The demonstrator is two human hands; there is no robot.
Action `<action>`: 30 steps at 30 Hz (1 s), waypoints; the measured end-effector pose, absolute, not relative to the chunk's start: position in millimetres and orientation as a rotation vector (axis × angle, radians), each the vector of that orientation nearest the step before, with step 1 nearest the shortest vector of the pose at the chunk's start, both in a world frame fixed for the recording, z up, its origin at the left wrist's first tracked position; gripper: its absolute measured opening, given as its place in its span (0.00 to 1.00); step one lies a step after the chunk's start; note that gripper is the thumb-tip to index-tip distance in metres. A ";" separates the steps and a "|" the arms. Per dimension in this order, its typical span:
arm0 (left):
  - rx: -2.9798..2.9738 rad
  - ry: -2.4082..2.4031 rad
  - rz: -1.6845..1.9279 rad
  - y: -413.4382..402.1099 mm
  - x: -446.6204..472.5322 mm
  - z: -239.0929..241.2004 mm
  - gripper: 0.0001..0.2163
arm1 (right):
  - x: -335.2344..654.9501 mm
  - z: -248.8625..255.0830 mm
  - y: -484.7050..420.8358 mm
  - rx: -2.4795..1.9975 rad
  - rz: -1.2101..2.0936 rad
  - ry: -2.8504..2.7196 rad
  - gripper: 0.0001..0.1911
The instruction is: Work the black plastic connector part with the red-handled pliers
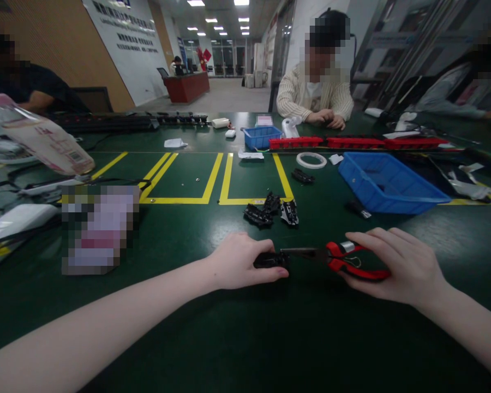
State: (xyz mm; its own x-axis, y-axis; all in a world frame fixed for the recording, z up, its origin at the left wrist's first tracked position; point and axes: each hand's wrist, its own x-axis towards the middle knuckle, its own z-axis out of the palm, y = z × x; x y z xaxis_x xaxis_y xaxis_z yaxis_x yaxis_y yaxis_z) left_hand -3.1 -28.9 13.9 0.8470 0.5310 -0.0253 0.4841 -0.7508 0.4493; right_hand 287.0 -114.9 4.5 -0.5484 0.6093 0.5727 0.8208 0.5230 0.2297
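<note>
Pinched between thumb and fingers of my left hand [239,262] is a small black plastic part [272,260], low over the green table [180,327]. My right hand [405,265] is closed round the red handles of needle-nose pliers [337,256]. The pliers point left, and their tip meets the right end of the black part; whether the jaws grip it I cannot tell. Just beyond my hands lie several similar black parts [258,214], one of them with a silvery face [289,212].
A blue bin [393,183] stands at the right, with a small black piece [358,208] beside it. A tape roll [311,160] and red strips [352,143] lie farther back. At the left are a blurred-out phone-like object [102,229] and a tilted bottle [45,139]. A person [317,82] sits opposite.
</note>
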 end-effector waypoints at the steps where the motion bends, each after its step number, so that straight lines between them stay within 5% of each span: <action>1: 2.576 0.744 0.148 -28.9 -3.2 13.9 0.20 | 288.1 4.3 -114.3 -1.213 -0.649 -2.327 0.26; 19: 2.792 0.698 0.210 -33.7 -2.0 11.6 0.19 | 293.1 -4.7 -99.9 -1.632 -0.039 -2.285 0.26; 24: 2.763 0.719 0.204 -32.8 -2.8 9.0 0.17 | 296.6 0.0 -99.2 -1.458 -0.028 -2.235 0.10; 30: 2.727 0.698 0.213 -32.5 -3.3 10.5 0.17 | 300.7 2.9 -99.5 -1.522 0.024 -2.323 0.11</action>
